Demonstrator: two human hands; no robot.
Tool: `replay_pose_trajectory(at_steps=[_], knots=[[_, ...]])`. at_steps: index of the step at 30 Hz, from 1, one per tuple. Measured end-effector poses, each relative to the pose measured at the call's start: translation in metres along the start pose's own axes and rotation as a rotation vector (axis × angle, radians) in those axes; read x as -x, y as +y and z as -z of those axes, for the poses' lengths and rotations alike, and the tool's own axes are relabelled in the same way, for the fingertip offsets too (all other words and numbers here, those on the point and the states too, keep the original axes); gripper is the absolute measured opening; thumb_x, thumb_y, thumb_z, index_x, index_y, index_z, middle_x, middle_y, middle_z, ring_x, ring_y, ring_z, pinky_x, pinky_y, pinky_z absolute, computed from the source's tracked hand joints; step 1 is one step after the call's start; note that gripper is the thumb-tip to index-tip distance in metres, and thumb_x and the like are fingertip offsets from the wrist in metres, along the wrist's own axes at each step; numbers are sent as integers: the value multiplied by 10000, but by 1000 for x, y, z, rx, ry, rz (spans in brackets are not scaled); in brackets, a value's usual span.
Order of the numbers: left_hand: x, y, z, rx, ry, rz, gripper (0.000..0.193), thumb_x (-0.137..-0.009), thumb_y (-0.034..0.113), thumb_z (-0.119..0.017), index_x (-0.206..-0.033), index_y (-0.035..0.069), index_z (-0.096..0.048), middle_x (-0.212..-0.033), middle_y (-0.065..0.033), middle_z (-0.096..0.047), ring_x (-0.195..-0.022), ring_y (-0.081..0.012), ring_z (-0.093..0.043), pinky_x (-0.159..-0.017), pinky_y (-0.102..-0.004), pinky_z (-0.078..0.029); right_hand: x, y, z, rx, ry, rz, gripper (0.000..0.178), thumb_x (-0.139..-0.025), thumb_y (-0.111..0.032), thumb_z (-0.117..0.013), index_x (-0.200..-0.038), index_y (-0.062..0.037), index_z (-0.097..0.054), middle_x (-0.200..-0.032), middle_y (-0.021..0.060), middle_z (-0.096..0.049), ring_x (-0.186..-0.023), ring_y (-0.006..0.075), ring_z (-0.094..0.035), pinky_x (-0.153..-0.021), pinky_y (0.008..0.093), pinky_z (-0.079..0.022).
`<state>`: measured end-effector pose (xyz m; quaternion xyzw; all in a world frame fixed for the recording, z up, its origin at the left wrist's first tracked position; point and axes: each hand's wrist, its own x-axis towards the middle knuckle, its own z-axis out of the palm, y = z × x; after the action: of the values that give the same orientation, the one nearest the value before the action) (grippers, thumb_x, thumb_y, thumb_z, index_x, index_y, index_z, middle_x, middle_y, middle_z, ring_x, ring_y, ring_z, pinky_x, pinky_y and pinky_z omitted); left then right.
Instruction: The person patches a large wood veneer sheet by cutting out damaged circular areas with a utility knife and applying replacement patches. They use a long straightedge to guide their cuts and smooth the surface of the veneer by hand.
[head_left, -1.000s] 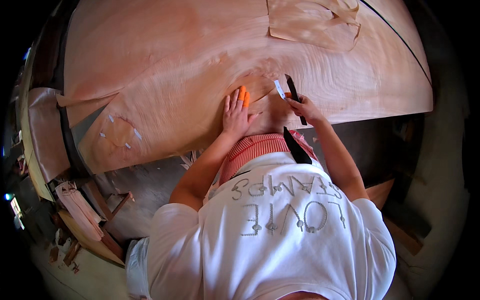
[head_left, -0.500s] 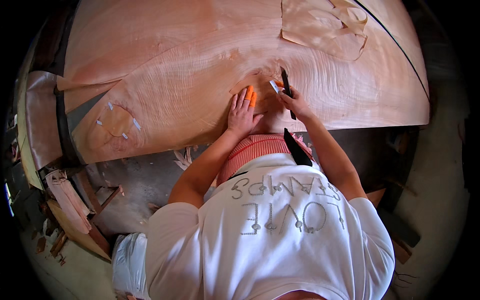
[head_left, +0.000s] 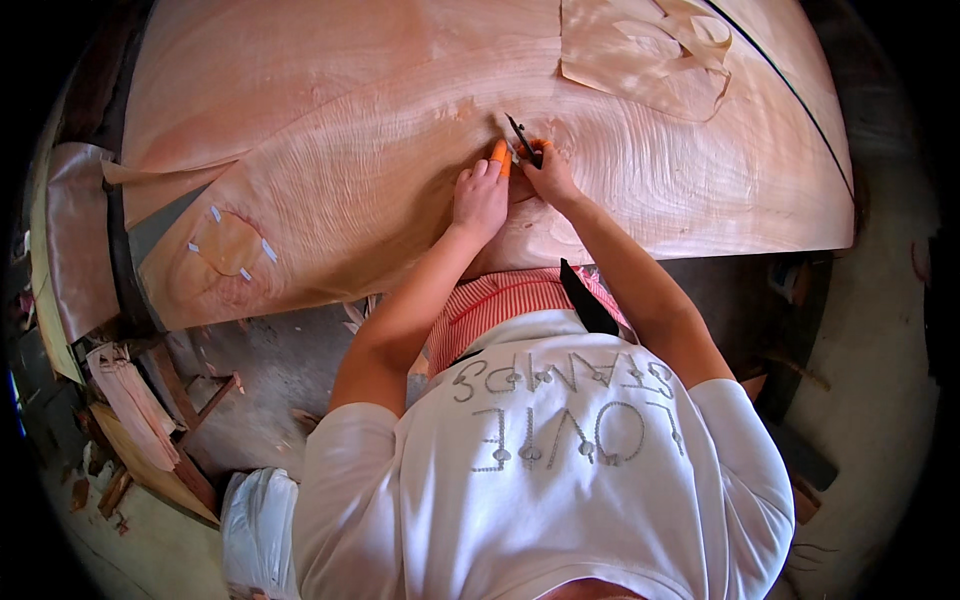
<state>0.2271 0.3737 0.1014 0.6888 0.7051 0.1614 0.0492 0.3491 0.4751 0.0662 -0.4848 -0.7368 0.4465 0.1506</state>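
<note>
A large sheet of pinkish wood veneer [head_left: 340, 170] with wavy grain spreads in front of me. My left hand [head_left: 482, 197] rests on it near the middle, orange covers on two fingers stretched forward. Close beside it, my right hand [head_left: 550, 176] is closed round a slim black knife [head_left: 518, 132], its tip pointing up and to the left. A small pale strip [head_left: 513, 152] shows between the two hands' fingertips. The hands hide most of the veneer there. On the left of the sheet, an oval patch [head_left: 228, 247] is held by several short pale tape pieces.
A thinner, torn veneer piece [head_left: 640, 60] lies at the far right of the sheet. Broken wood strips [head_left: 135, 400] lean at the left, above a littered floor. A white plastic bag [head_left: 258, 530] stands at the lower left. A dark line [head_left: 790, 90] crosses the sheet's right side.
My right hand has moved left and slightly away from me, bringing the knife and pale strip to my left fingertips. My left hand has shifted slightly forward, its fingers less spread.
</note>
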Motion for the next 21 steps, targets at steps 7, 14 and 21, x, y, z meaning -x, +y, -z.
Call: replay_pose_trajectory(at_steps=[7,14,21], knots=[[-15,9,5,-157,-266,5,191,-772,143,-504,-861,24,-623,-942,-92,-544,-873,-220,-488,-672,-374,-411,-20,-23,43,407,-90,309,296,-765,-183,-581,-1006,-42,-484,-887,231,-573,-823,374,-561,-719,422,-441],[-13,4,-11,-66,-26,93,213,-781,193,-527,-888,32,-617,-970,-89,-520,-873,-246,-489,-691,-392,-422,15,10,79,-292,-327,-69,231,-856,-170,-550,-1027,-34,-473,-726,15,-512,-649,94,-488,-591,239,-397],[-16,5,3,87,-48,97,352,-758,280,-583,-993,19,-583,-1045,-129,-493,-978,-274,-473,-796,-428,-415,70,14,65,-360,-175,-243,283,-844,-182,-566,-1051,-10,-477,-777,23,-530,-693,80,-493,-619,223,-411]])
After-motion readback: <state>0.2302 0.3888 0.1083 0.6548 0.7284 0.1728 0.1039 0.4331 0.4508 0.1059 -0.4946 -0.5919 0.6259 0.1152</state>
